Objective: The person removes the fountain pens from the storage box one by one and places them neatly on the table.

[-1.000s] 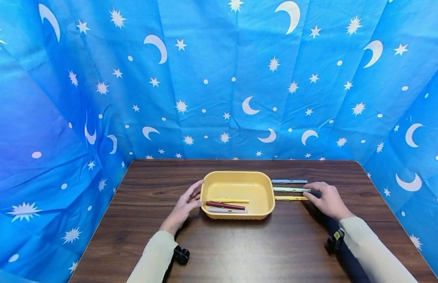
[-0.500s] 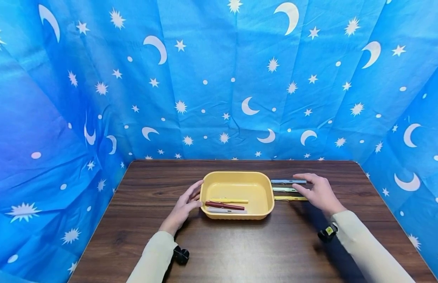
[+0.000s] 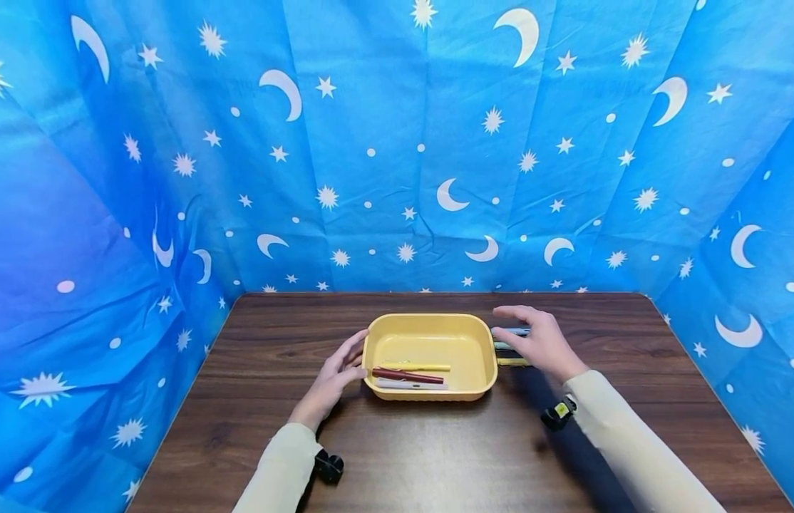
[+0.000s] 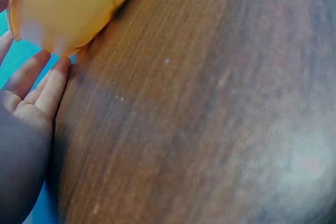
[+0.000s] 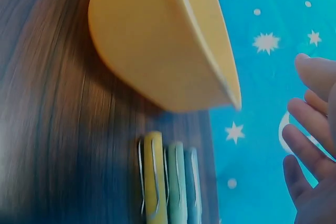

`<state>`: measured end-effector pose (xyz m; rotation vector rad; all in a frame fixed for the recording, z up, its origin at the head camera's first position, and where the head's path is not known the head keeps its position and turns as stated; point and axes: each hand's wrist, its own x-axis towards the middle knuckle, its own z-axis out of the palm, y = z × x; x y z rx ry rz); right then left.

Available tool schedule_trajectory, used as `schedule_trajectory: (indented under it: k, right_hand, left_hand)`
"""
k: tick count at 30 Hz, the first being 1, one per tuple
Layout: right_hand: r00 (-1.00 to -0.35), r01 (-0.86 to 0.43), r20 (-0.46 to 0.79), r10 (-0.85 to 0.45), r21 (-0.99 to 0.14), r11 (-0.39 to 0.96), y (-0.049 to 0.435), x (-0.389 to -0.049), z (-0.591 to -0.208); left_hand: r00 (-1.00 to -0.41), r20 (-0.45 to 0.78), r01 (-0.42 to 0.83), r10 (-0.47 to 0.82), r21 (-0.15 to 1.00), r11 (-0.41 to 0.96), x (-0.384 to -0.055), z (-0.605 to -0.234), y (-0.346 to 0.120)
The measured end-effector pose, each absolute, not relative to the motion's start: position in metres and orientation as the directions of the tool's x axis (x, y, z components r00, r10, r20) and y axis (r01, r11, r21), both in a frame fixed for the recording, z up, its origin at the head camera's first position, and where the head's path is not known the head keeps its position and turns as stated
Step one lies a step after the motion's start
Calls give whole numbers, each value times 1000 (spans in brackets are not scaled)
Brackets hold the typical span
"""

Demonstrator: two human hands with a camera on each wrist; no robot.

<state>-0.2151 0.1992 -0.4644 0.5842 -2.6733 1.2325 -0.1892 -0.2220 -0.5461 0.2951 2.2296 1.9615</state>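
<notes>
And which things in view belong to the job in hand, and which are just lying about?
Likely part of the job:
yellow tray; left grip against it, right grip near
inside: yellow pen, dark red pen, white pen
beside: second yellow pen, green pen, blue pen

Probably just around:
wooden table
star-and-moon cloth
left wrist camera; right wrist camera

Yellow tray (image 5: 142, 35), three pens (image 5: 180, 192) and right-hand fingers (image 5: 305, 149) partly cropped in right wrist view

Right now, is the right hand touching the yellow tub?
Apart. The right wrist view shows a gap between the right hand and the yellow tub, with blue cloth visible through it.
</notes>
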Motion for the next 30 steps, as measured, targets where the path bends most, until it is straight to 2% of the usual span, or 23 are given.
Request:
schedule_trajectory:
  k: [10,30]
  right_hand:
    - [-914,-397,253,-318,-723,565,162,-219,-462]
    - [-846,-506,271,-459,-679,532,125,-234,-459]
  left_hand:
    - [-970,-5,23,243,993,113,-184,-548,-220]
    - [-964,38,61,262,995,80,-188,-547,-220]
